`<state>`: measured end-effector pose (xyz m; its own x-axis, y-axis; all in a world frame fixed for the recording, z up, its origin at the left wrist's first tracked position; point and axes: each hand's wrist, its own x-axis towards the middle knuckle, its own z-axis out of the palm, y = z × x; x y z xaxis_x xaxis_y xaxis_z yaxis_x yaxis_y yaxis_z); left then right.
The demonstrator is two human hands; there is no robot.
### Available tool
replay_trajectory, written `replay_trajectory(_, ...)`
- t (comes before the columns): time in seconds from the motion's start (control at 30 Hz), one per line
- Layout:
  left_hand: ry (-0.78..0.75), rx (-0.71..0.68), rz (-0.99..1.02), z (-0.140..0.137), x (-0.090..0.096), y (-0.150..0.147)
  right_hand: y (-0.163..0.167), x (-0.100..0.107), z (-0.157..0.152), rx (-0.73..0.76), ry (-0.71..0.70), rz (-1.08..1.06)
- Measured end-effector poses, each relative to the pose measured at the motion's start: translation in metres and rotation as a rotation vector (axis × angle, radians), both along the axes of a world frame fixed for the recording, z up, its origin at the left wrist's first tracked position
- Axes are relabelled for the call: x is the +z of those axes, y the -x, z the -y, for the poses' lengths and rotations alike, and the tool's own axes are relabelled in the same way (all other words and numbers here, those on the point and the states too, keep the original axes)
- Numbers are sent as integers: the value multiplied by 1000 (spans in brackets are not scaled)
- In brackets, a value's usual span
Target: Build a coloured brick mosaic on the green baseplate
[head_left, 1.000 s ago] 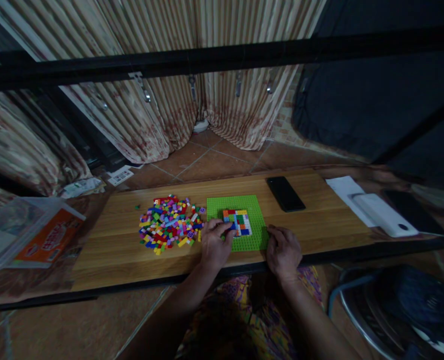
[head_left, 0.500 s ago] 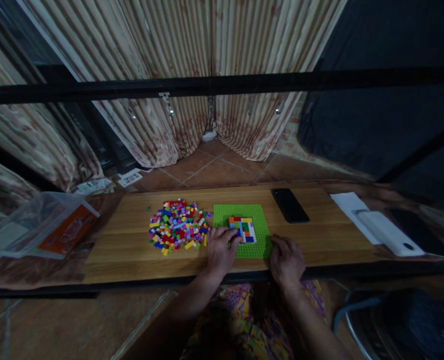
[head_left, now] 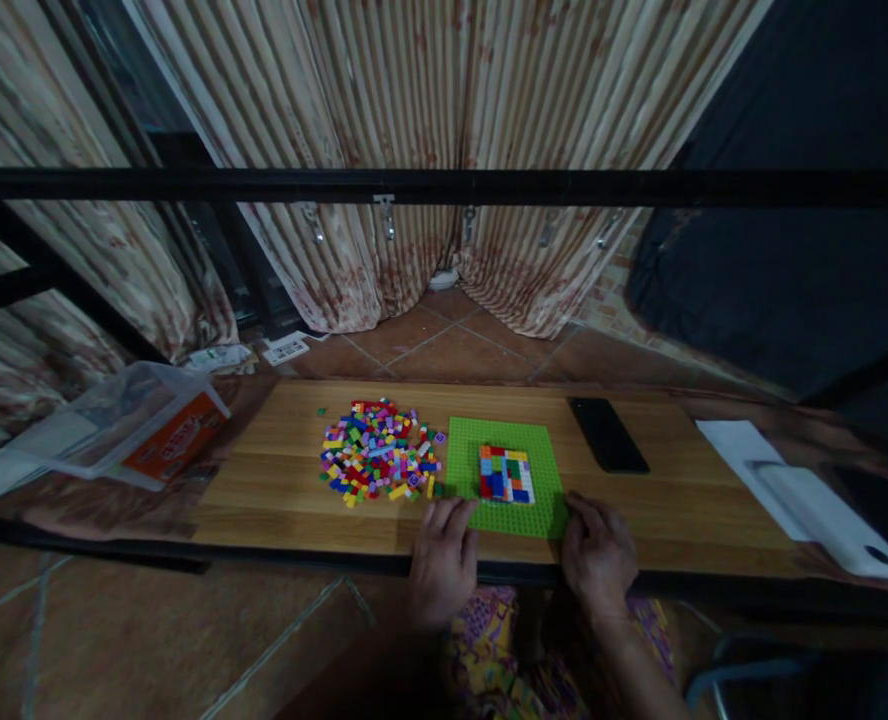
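Green studs are met at both near corners of the baseplate (head_left: 462, 450): the left hand (head_left: 444, 560) is placed at one with fingers bent, the right hand (head_left: 600, 555) at the other with fingers curled; whether anything is gripped by either cannot be told. From the left hand, the nearer, the brick panel (head_left: 505, 475) is found on the baseplate at about one o'clock; from the right, at ten. Nearly square, it is given no clear long axis. Blue is seen along its six-o'clock edge, white towards three, yellow near one.

Apparently a room in a home, striped curtains (head_left: 391, 90), brown tiled floor (head_left: 151, 620), toy bricks (head_left: 376, 455) on wooden tabletop (head_left: 264, 500)
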<state>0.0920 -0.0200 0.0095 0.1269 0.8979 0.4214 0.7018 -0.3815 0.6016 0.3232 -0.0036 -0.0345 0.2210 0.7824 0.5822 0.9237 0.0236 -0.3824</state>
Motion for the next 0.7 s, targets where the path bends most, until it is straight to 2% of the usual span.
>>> replay_trajectory(0.2,-47,142,1,-45,18,42,-5,-5,-1,6,-15,34)
replay_trajectory(0.3,-29,182,7,-57,18,60,-6,-6,-1,2,-14,42)
replay_trajectory(0.43,-13,167,-4,-54,11,69,-5,-5,0,-11,-15,38)
replay_trajectory(0.57,-14,154,-37,-46,11,66,-4,-5,0,-4,-19,32)
replay_trajectory(0.7,15,49,-127,-43,15,58,-5,-6,0,-4,-23,30)
